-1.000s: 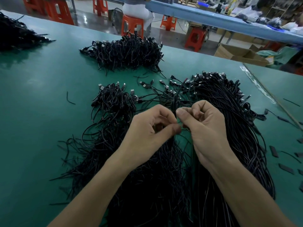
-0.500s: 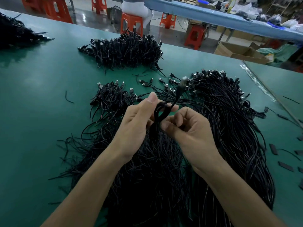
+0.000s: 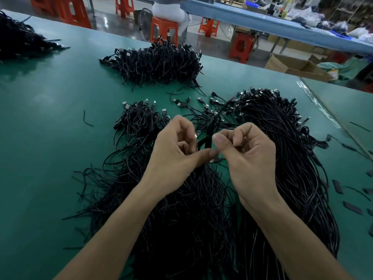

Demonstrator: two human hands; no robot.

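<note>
My left hand (image 3: 175, 150) and my right hand (image 3: 248, 152) meet above a big spread of loose black USB cables (image 3: 292, 158) on the green table (image 3: 50, 118). Between them they hold one folded black cable (image 3: 210, 134). The left thumb and curled fingers pinch its lower part. The right thumb and forefinger pinch it from the other side. The cable's end sticks up and away from me past the fingers. A small heap of coiled cables (image 3: 139, 120) lies just left of my hands.
A larger heap of coiled cables (image 3: 159, 63) sits farther back. Another dark pile (image 3: 18, 39) lies at the far left. Short black strips (image 3: 339, 186) are scattered at the right edge. Orange stools (image 3: 163, 29), a blue bench (image 3: 262, 19) and cardboard boxes (image 3: 296, 65) stand beyond the table.
Half a second ago the cable formed a loop between my hands with its plug raised. Now the loop is pulled tight and my hands sit a little farther apart.
</note>
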